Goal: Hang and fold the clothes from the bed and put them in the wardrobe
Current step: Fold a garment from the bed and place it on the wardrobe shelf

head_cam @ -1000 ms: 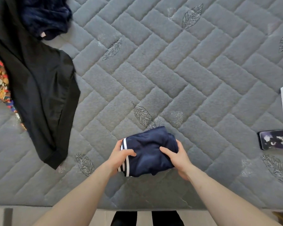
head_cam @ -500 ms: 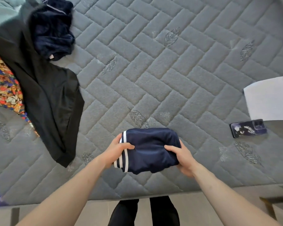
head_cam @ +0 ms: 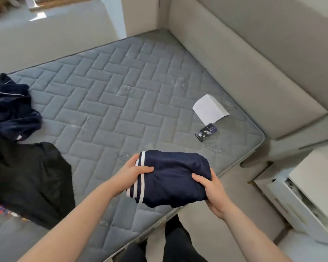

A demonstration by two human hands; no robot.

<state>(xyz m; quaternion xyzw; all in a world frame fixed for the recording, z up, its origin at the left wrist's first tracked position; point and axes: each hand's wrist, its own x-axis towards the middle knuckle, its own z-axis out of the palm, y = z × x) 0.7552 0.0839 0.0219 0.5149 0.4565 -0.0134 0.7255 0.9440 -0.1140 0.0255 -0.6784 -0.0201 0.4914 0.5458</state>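
From the head view we hold the folded shorts (head_cam: 173,176) above the bed (head_cam: 121,103) edge, left hand (head_cam: 133,173) and right hand (head_cam: 214,193) fingers curled around its ends, while the black garment (head_cam: 32,180) and navy garment (head_cam: 13,110) lie unfolded, wardrobe unseen.

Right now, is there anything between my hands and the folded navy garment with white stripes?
No. The left hand and right hand both grip the folded navy garment with white stripes directly; the wardrobe isn't in view.

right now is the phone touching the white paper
Cannot tell: in the head view the phone meets the white paper at one corner, but overlap or gap is unclear.
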